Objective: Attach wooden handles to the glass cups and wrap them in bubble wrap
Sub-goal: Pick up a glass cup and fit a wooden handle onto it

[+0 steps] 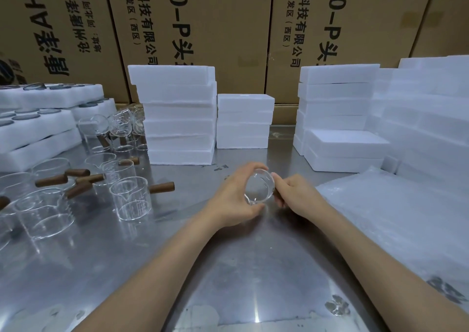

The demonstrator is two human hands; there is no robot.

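Fitting a handle to the glass cup (pixel 259 189) in my two hands.

My left hand (pixel 234 197) curls round the cup, tipped on its side with the mouth toward me, just above the steel table (pixel 228 268); my right hand (pixel 291 192) pinches the wooden handle (pixel 275 192) at the cup's right side, mostly hidden by my fingers. Judging from here, the glass is slick: if I twist the handle crooked or push too hard, the cup could slip from my left hand and knock on the table, or the glass stub could crack. The finished cups (pixel 130 197) stand well left of the cup, the bubble wrap (pixel 380 204) lies to its right.
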